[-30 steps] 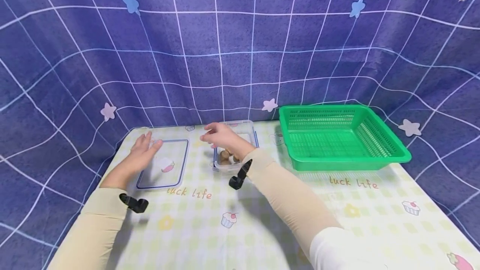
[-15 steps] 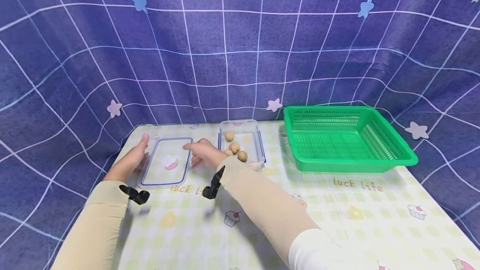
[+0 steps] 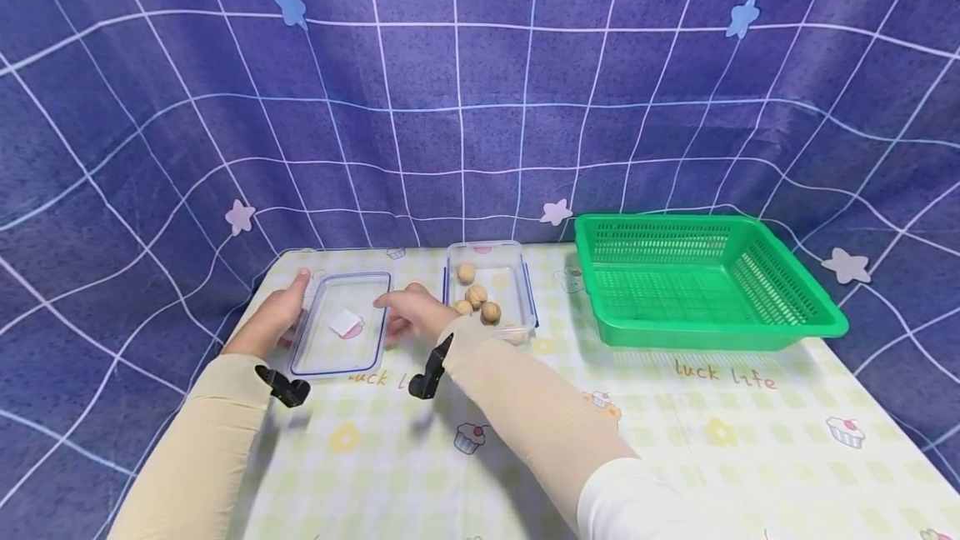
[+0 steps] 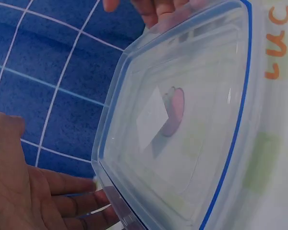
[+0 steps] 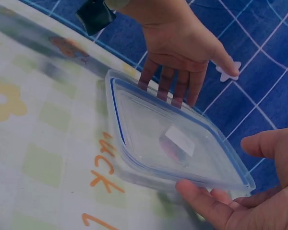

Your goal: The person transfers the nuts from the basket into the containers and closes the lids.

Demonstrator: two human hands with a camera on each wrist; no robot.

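A clear rectangular lid [image 3: 337,298] with a blue seal lies at the left of the table, a white square label [image 3: 346,322] at its middle. It looks slightly raised, though the gap beneath is hard to judge. On its left side, my left hand [image 3: 272,322] has straight fingers at the rim, with the thumb apart, as the left wrist view shows. My right hand [image 5: 252,191] touches the opposite edge with its fingertips, its thumb also apart. Beside the right hand stands a clear lidless box [image 3: 512,280] holding several walnuts [image 3: 476,296].
To the right, a green perforated plastic basket [image 3: 708,336] sits near the back of the table. A checked tablecloth [image 3: 570,457] covers the table, and a blue grid-patterned curtain [image 3: 495,132] hangs right behind it.
My right hand has moved left from above the walnut box to the lid's right edge. My left hand has come down to the lid's left edge. The walnuts are now uncovered to view.
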